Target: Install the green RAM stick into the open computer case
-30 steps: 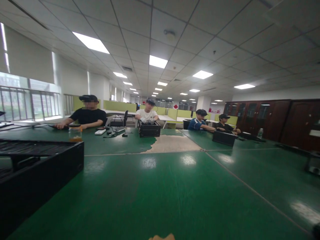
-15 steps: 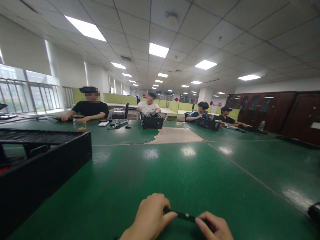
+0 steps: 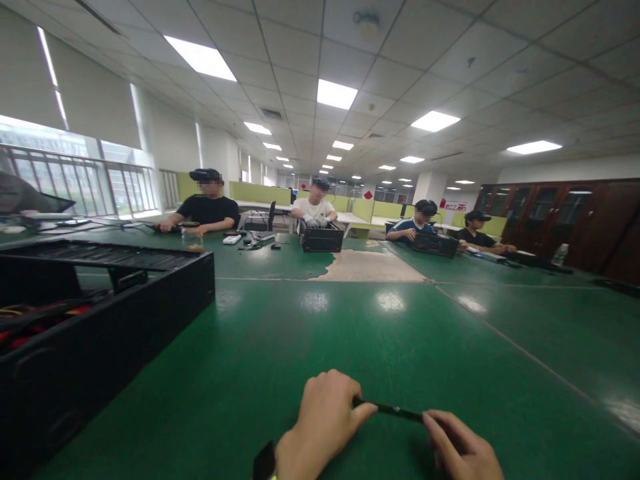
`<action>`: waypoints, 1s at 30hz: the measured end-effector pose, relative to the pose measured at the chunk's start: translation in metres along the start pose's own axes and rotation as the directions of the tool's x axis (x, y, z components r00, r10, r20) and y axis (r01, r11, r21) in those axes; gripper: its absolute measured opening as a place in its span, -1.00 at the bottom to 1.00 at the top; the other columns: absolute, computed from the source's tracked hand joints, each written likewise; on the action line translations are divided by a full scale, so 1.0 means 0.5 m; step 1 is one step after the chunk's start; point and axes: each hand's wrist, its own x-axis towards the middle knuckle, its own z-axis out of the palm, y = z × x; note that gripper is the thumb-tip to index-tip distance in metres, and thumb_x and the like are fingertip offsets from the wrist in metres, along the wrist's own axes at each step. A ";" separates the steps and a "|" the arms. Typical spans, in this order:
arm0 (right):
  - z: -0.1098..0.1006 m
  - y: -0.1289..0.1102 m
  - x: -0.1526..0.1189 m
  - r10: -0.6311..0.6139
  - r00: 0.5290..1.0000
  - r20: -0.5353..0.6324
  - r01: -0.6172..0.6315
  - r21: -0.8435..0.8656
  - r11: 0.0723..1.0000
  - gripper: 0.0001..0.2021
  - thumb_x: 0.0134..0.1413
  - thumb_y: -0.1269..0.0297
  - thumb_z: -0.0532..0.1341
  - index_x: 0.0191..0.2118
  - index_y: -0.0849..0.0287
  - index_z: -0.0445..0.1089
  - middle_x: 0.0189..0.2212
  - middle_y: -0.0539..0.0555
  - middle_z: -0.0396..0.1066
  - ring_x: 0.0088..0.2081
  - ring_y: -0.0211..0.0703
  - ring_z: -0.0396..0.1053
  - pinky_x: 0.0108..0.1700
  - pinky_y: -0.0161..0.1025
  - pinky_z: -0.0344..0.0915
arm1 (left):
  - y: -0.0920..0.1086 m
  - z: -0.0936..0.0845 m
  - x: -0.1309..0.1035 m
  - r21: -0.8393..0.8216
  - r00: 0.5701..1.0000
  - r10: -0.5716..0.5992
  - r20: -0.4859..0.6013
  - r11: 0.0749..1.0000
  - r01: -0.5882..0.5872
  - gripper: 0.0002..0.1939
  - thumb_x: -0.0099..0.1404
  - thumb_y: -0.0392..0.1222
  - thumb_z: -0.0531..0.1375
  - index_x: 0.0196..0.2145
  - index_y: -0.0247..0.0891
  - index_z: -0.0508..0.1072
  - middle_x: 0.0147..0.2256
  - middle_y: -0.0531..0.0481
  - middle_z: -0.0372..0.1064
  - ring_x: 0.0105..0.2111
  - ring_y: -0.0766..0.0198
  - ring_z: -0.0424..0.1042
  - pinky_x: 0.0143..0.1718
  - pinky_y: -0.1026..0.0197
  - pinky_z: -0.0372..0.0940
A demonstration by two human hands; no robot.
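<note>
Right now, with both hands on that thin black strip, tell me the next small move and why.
Probably carry the thin black strip left toward the open black case. The left hand and right hand pinch its two ends above the green table, and the case is the nearest thing to it. What the strip is, I cannot tell.
</note>
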 end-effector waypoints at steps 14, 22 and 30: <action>-0.002 0.005 -0.005 0.015 0.996 0.090 -0.026 0.114 0.993 -0.45 -0.02 -0.11 0.21 -0.01 0.20 0.44 -0.58 -0.02 0.33 -0.57 -0.26 0.26 -0.52 -0.37 0.23 | -0.052 0.050 0.014 -0.396 0.949 0.013 0.314 0.910 0.119 -0.55 0.11 0.18 0.17 -0.53 -0.31 0.51 -0.65 0.07 0.22 -0.64 0.38 0.14 -0.61 0.30 -0.04; 0.006 0.002 -0.010 -0.042 0.994 0.099 0.031 0.104 0.994 -0.44 -0.03 -0.08 0.23 0.03 0.19 0.42 -0.57 -0.01 0.34 -0.56 -0.24 0.28 -0.49 -0.36 0.25 | -0.074 0.065 0.020 -0.686 0.916 0.037 0.399 0.675 0.271 -0.34 0.11 0.37 0.01 -0.59 -0.36 0.42 -0.67 0.02 0.29 -0.73 0.45 0.09 -0.65 0.31 -0.03; -0.001 -0.022 -0.011 -0.105 0.988 0.110 0.109 -0.035 0.993 -0.60 0.04 -0.08 0.16 -0.21 0.12 0.52 -0.46 0.03 0.45 -0.50 -0.21 0.33 -0.42 -0.34 0.29 | -0.076 0.067 0.025 -0.699 0.902 0.000 0.431 0.632 0.335 -0.52 0.07 0.23 0.13 -0.50 -0.32 0.39 -0.61 0.05 0.31 -0.73 0.43 0.14 -0.67 0.32 0.03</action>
